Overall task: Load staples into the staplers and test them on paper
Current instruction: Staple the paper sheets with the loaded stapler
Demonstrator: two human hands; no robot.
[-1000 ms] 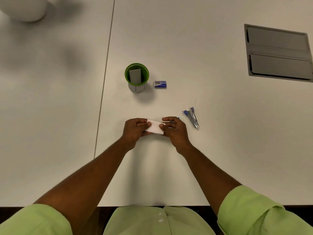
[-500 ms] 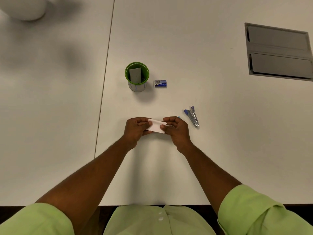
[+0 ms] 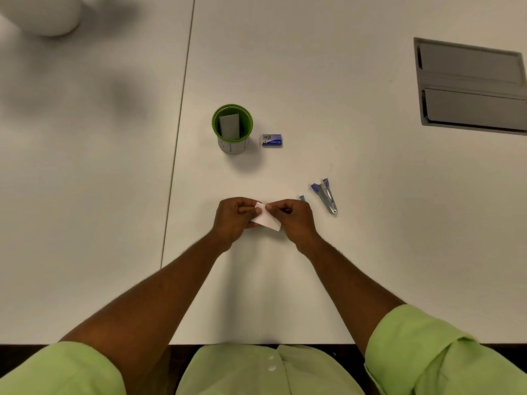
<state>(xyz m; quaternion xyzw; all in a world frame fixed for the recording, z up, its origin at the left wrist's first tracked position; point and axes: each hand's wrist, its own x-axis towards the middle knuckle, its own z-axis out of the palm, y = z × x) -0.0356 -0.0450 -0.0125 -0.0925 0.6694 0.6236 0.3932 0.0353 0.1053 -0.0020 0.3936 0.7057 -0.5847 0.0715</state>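
Observation:
A small white piece of paper (image 3: 266,219) is pinched between both hands at the table's middle. My left hand (image 3: 232,219) grips its left end and my right hand (image 3: 295,218) grips its upper right edge. A blue and silver stapler (image 3: 326,196) lies swung open on the table just right of my right hand. A second small blue object (image 3: 302,198) peeks out behind my right hand; I cannot tell what it is. A blue staple box (image 3: 271,140) lies farther back.
A green pen cup (image 3: 232,128) holding a grey card stands left of the staple box. A grey cable hatch (image 3: 470,86) is set into the table at the far right. A seam (image 3: 178,138) runs between two tabletops. A white rounded object (image 3: 42,15) sits far left.
My hands have drawn closer together on the paper, which now shows less of its width and tilts down to the right. The small blue object behind my right hand has come into view.

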